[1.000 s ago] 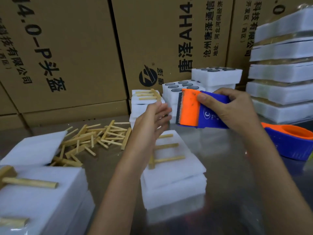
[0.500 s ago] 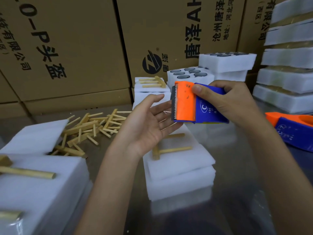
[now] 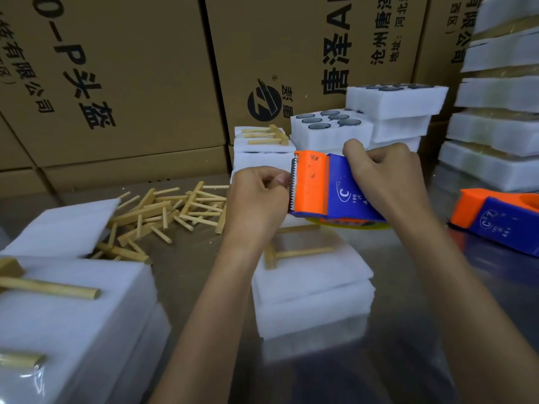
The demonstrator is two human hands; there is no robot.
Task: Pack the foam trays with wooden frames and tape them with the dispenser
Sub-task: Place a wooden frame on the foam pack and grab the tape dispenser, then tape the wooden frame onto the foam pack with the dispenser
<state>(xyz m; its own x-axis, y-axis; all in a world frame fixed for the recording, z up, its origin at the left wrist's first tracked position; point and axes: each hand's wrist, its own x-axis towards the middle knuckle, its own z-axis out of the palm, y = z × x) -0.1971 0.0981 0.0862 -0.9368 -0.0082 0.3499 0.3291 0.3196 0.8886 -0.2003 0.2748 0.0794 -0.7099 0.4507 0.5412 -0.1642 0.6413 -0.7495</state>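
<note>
Cartons (image 3: 122, 83) behind read "AH"; right hand (image 3: 388, 182) grasps dispenser (image 3: 335, 191) marked "C 198".

Cardboard boxes (image 3: 122, 83) with black printed characters and a round logo stand stacked along the back. Shiny metal table (image 3: 192, 275) below, reflecting light.

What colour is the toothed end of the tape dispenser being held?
Orange, on a blue body; the tape dispenser shows clearly in the head view.

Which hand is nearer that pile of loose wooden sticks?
Left. The left hand sits just right of the stick pile; the right hand is farther right, gripping the tape dispenser.
</note>
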